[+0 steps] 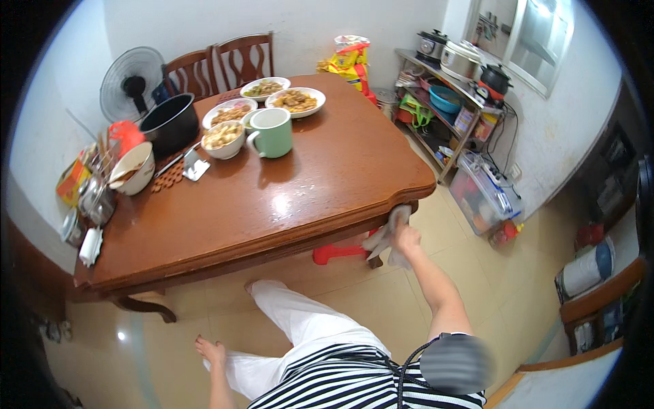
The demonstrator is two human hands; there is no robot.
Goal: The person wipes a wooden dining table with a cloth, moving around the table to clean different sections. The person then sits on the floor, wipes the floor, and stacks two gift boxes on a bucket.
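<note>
My right hand (407, 239) holds a pale cloth (398, 225) against the edge of the wooden table (337, 168), at its near right corner; the cloth hangs down beside the table leg. My left hand (210, 351) is low, away from the table, holding nothing, its fingers somewhat spread. On the tabletop stand a green mug (276, 138), a white bowl of food (223, 143) and plates of food, among them a plate (296, 102) with a yellowish dish. A black pot (171, 122) stands at the left, with a cream bowl (134, 168) in front of it.
A red plastic stool (337, 253) is partly under the table. Wooden chairs (248, 61) and a fan (132, 84) stand behind. At right are a metal shelf (434, 110) with cookers and a clear storage box (475, 197) on the floor. Metal canisters (96, 200) stand at the table's left.
</note>
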